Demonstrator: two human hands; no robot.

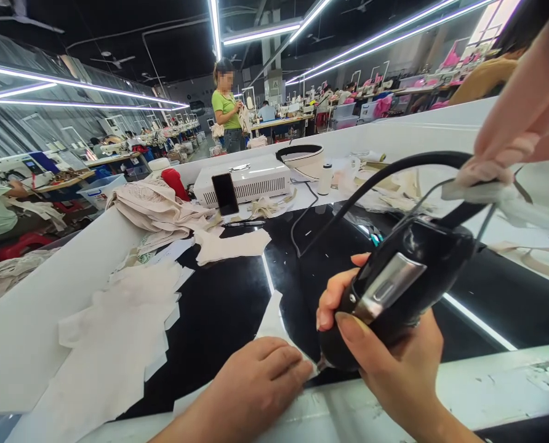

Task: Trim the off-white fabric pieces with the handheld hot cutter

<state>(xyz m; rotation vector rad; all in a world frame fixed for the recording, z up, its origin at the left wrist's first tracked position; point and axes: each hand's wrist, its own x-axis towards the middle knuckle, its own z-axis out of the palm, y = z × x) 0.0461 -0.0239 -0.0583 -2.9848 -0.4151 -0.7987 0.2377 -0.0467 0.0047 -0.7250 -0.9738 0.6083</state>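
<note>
Black table (219,307) – cream pieces (112,344) | right hand (394,363) grips iron (394,289)

LED strip lights (117,92) are running along a dark ceiling (164,43), lighting rows of sewing tables (279,122) behind.

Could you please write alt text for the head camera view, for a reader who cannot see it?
A person's right hand grips a black steam iron tilted above a black worktable, while the left hand presses down a pale fabric piece. More cut fabric pieces lie to the left, in a busy garment workshop.
</note>
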